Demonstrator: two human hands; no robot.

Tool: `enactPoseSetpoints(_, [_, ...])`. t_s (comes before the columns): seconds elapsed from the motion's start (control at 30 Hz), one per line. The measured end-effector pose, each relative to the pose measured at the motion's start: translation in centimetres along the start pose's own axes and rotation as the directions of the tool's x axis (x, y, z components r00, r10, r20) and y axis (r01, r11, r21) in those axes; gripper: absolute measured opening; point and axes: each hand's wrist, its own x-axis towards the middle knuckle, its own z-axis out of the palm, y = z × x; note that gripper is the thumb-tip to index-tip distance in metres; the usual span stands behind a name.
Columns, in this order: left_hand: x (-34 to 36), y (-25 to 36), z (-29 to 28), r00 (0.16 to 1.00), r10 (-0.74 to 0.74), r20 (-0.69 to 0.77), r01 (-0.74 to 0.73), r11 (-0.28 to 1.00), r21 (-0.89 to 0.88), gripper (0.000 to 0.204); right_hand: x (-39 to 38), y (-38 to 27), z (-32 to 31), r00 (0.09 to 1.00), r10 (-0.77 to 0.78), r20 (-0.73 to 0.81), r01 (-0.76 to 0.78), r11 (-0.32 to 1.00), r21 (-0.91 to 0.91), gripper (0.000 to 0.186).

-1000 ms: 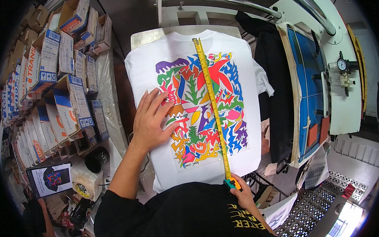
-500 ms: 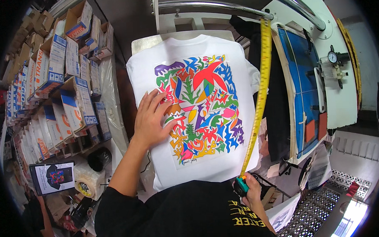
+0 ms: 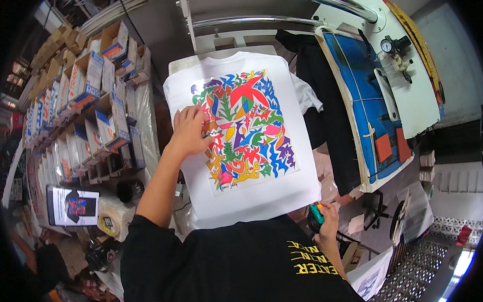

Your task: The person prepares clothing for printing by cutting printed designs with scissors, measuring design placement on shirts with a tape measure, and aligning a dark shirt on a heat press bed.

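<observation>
A white T-shirt (image 3: 249,206) lies spread over a flat platen in front of me. On its middle rests a clear-edged film sheet with a colourful cut-out style print (image 3: 246,132). My left hand (image 3: 190,130) lies on the print's left edge, fingers apart and pressing on the sheet and shirt. By the shirt's near right corner, my right hand (image 3: 328,222) is wrapped round a teal-and-black tape measure (image 3: 315,217). No yellow blade stretches out of its case now.
Open cardboard boxes (image 3: 110,121) fill the shelf on the left. A tablet (image 3: 73,206) showing a black shirt and a tape roll (image 3: 112,222) sit below them. Right of the platen are black cloth (image 3: 334,132), a blue framed panel (image 3: 364,93) and a pressure gauge (image 3: 387,45). Chrome bars (image 3: 258,20) cross behind.
The long yellow blade, which ran along the shirt's right side, has gone back into the tape measure. My left hand stays on the print. The whole view has shifted slightly.
</observation>
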Motion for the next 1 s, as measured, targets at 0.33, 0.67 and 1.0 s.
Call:
enactPoseSetpoints(0.33, [-7.5,18.4,0.1,0.974,0.221,-0.048,-0.213,0.823,-0.527,0.067,3.1,-6.4,8.8,0.557,0.047,0.829,-0.499,0.817,0.289,0.051])
enactPoseSetpoints(0.67, [-18.3,8.1,-0.7,0.646,-0.713,-0.271,0.728,0.683,-0.063,0.064,4.3,-7.7,11.6,0.327,-0.211,0.921,0.669,0.741,-0.068,0.042])
enactPoseSetpoints(1.0, [-27.2,-5.7,4.1,0.148,-0.954,-0.259,0.939,0.054,0.339,0.053,14.8,-6.9,10.3,0.226,-0.779,0.585,0.965,0.099,-0.241,0.022])
